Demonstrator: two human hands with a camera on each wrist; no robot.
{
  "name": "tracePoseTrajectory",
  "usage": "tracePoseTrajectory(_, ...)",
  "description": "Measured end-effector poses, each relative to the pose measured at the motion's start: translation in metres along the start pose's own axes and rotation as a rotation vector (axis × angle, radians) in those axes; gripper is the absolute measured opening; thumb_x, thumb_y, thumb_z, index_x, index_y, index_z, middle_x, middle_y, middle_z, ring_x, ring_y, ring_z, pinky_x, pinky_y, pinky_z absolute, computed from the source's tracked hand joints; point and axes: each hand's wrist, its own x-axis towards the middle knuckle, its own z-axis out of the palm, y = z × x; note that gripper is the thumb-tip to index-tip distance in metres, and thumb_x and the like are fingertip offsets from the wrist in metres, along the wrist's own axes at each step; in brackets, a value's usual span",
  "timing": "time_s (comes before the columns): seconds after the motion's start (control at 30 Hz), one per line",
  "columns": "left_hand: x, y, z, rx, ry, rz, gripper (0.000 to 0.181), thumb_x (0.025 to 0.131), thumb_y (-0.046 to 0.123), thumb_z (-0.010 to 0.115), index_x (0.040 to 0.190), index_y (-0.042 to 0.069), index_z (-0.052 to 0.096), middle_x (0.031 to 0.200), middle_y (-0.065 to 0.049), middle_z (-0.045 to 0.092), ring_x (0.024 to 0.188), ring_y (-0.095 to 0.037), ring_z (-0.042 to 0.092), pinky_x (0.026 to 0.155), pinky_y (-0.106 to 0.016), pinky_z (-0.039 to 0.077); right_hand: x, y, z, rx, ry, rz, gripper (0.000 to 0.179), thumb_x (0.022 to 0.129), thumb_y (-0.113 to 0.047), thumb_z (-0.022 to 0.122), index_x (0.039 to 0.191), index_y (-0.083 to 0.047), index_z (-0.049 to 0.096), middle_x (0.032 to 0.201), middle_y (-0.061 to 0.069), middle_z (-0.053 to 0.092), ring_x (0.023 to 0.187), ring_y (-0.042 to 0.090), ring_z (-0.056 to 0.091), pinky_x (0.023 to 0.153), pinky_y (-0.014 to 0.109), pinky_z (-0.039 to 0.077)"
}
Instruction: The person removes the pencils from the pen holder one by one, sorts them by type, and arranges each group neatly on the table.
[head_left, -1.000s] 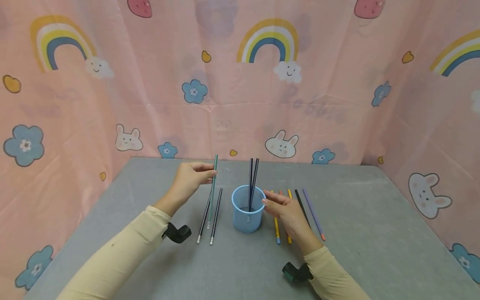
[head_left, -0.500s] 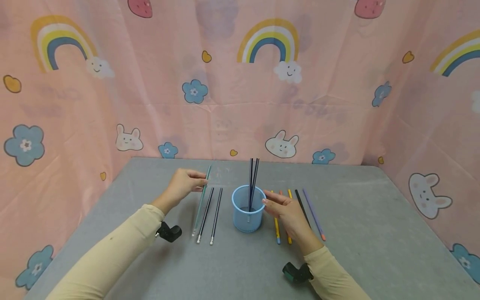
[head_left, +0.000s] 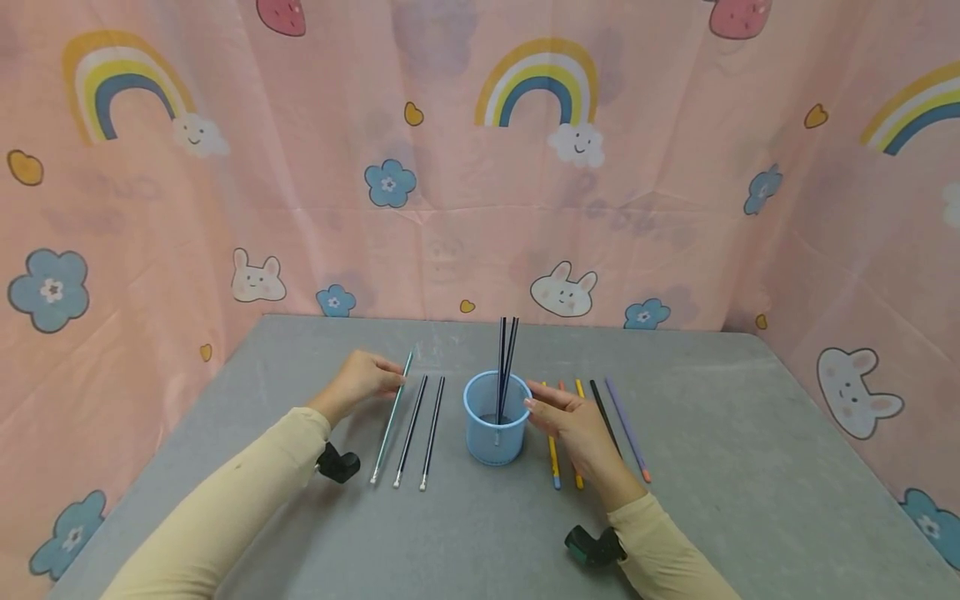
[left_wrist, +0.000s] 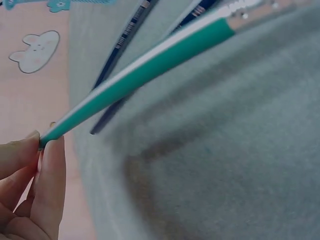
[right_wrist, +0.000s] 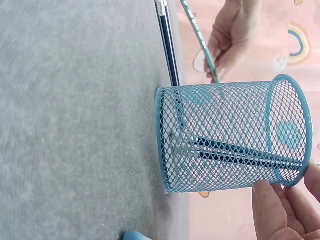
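My left hand (head_left: 363,379) pinches a green pencil (left_wrist: 145,72) near its far end, between thumb and fingertips. The pencil slants with its eraser end toward me; whether that end touches the table, I cannot tell. Just right of it, two dark blue striped pencils (head_left: 410,431) lie side by side on the table. A light blue mesh pencil cup (right_wrist: 220,100) stands upright in the middle. Several dark pencils (head_left: 504,362) lean inside it, eraser ends down. My right hand (head_left: 577,429) holds the cup by the right side of its rim, thumb and fingers against it.
Right of the cup lie several pencils, among them a yellow pencil (head_left: 553,462), a black pencil (head_left: 603,415) and a purple pencil (head_left: 628,429), partly behind my right hand. The grey table (head_left: 750,467) ends at a pink patterned curtain (head_left: 660,208).
My left hand has moved left and lower with the green pencil, from above the dark pencils to their left. My right hand and the cup have stayed put.
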Motion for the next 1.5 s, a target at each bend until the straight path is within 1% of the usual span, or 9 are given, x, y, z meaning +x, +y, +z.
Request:
tracePoseTrajectory(0.17, 0.004, -0.005, 0.004, 0.017, 0.016, -0.031, 0.022, 0.090, 0.004, 0.071, 0.109, -0.005, 0.072, 0.108, -0.021, 0.073, 0.076, -0.012, 0.070, 0.071, -0.026, 0.063, 0.000, 0.000, 0.000, -0.002, -0.003, 0.001, 0.040, 0.096, -0.010, 0.066, 0.134, -0.002, 0.061, 0.143, 0.021, 0.056, 0.107, 0.008, 0.068, 0.096, 0.030, 0.056)
tracePoseTrajectory(0.27, 0.007, -0.008, 0.006, 0.034, 0.024, -0.037, 0.022, 0.089, 0.004, 0.072, 0.108, -0.005, 0.073, 0.107, -0.020, 0.073, 0.072, -0.011, 0.068, 0.067, -0.024, 0.062, 0.000, 0.001, -0.001, -0.004, -0.002, -0.001, 0.040, 0.096, -0.011, 0.066, 0.134, -0.001, 0.061, 0.142, 0.021, 0.056, 0.108, 0.010, 0.068, 0.096, 0.031, 0.056)
tracePoseTrajectory(0.5, 0.011, -0.012, 0.009, 0.042, 0.042, -0.065, 0.019, 0.088, 0.003, 0.072, 0.105, -0.006, 0.073, 0.105, -0.020, 0.073, 0.070, -0.012, 0.067, 0.064, -0.022, 0.061, 0.001, 0.001, -0.001, -0.001, -0.005, 0.004, 0.040, 0.096, -0.011, 0.066, 0.134, -0.002, 0.061, 0.143, 0.020, 0.056, 0.110, 0.010, 0.068, 0.096, 0.030, 0.056)
tracePoseTrajectory(0.73, 0.015, -0.015, 0.013, 0.040, 0.048, -0.078, 0.020, 0.087, 0.001, 0.072, 0.105, -0.008, 0.072, 0.103, -0.021, 0.073, 0.064, -0.010, 0.064, 0.060, -0.019, 0.059, 0.000, 0.001, -0.002, -0.001, -0.011, -0.004, 0.041, 0.096, -0.012, 0.066, 0.135, -0.002, 0.060, 0.142, 0.020, 0.057, 0.113, 0.016, 0.068, 0.096, 0.030, 0.056)
tracePoseTrajectory(0.83, 0.015, -0.016, 0.014, 0.030, 0.049, -0.083, 0.020, 0.087, -0.001, 0.071, 0.106, -0.009, 0.072, 0.102, -0.022, 0.073, 0.063, -0.010, 0.064, 0.059, -0.019, 0.059, 0.000, 0.001, -0.002, 0.001, -0.014, -0.004, 0.041, 0.096, -0.012, 0.066, 0.135, -0.001, 0.060, 0.143, 0.021, 0.056, 0.112, 0.014, 0.067, 0.096, 0.030, 0.056)
tracePoseTrajectory(1.1, 0.015, -0.018, 0.018, 0.057, 0.055, -0.068, 0.020, 0.087, -0.001, 0.071, 0.104, -0.011, 0.072, 0.100, -0.022, 0.073, 0.065, -0.010, 0.063, 0.058, -0.020, 0.059, 0.001, 0.001, -0.001, 0.002, -0.015, -0.006, 0.040, 0.096, -0.009, 0.065, 0.135, 0.000, 0.060, 0.145, 0.019, 0.054, 0.111, 0.008, 0.066, 0.095, 0.028, 0.056)
tracePoseTrajectory(1.33, 0.015, -0.015, 0.020, 0.126, 0.081, -0.056, 0.018, 0.086, -0.001, 0.072, 0.101, -0.009, 0.073, 0.096, -0.021, 0.073, 0.061, -0.011, 0.063, 0.057, -0.021, 0.059, 0.001, 0.001, -0.001, 0.007, -0.016, -0.009, 0.040, 0.096, -0.009, 0.065, 0.134, 0.001, 0.060, 0.146, 0.019, 0.054, 0.107, 0.003, 0.066, 0.094, 0.026, 0.056)
tracePoseTrajectory(1.4, 0.014, -0.013, 0.020, 0.152, 0.095, -0.041, 0.019, 0.086, 0.000, 0.071, 0.102, -0.008, 0.073, 0.097, -0.021, 0.073, 0.063, -0.013, 0.065, 0.058, -0.023, 0.058, 0.001, 0.001, -0.001, 0.006, -0.014, -0.007, 0.040, 0.096, -0.009, 0.065, 0.134, 0.001, 0.060, 0.145, 0.019, 0.054, 0.107, 0.004, 0.066, 0.094, 0.026, 0.056)
tracePoseTrajectory(1.5, 0.010, -0.007, 0.020, 0.173, 0.112, -0.004, 0.021, 0.088, 0.004, 0.068, 0.107, -0.005, 0.072, 0.102, -0.020, 0.073, 0.073, -0.017, 0.067, 0.063, -0.025, 0.059, 0.001, 0.002, -0.001, 0.002, -0.012, -0.008, 0.039, 0.096, -0.009, 0.065, 0.134, 0.000, 0.060, 0.144, 0.019, 0.055, 0.108, 0.007, 0.067, 0.093, 0.026, 0.057)
